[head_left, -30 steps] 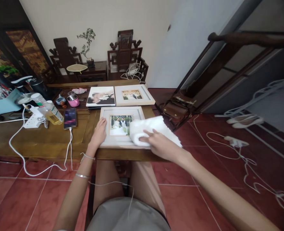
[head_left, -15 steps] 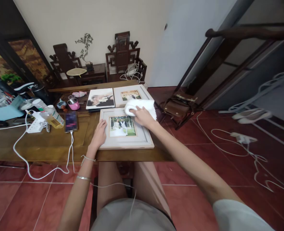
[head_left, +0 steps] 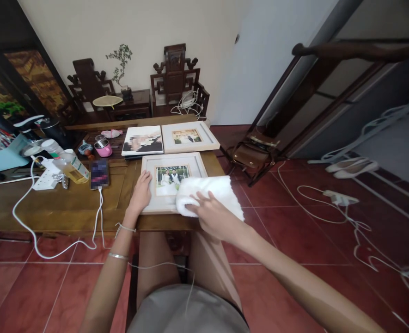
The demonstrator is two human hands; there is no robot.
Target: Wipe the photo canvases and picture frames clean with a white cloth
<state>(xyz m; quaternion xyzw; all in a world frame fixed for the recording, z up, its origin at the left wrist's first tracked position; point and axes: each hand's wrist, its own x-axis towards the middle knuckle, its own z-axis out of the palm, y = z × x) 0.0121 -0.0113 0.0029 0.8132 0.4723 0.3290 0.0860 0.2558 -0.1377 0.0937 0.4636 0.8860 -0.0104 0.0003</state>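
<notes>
A white picture frame [head_left: 149, 185] lies flat near the table's front edge, with a photo of two people in its middle. My left hand [head_left: 141, 193] grips the frame's left side, fingers resting over its border. In my right hand [head_left: 211, 215] is a fluffy white cloth [head_left: 221, 187], bunched against the frame's lower right part. The cloth hides that corner and a bit of the photo, and it hangs past the table's right edge. Just behind lie a second white frame [head_left: 207, 138] and a square photo panel [head_left: 128, 147].
On the wooden table [head_left: 121, 203] to the left are a phone [head_left: 99, 175] on a cable, a bottle of yellow liquid [head_left: 76, 170], a white power strip [head_left: 46, 179] and a pink cup [head_left: 103, 148]. A wooden stand with a brown bag [head_left: 249, 156] rises at the right.
My right hand has moved the cloth from the frame's upper right corner down to its lower right corner. My left hand stays on the frame's left side.
</notes>
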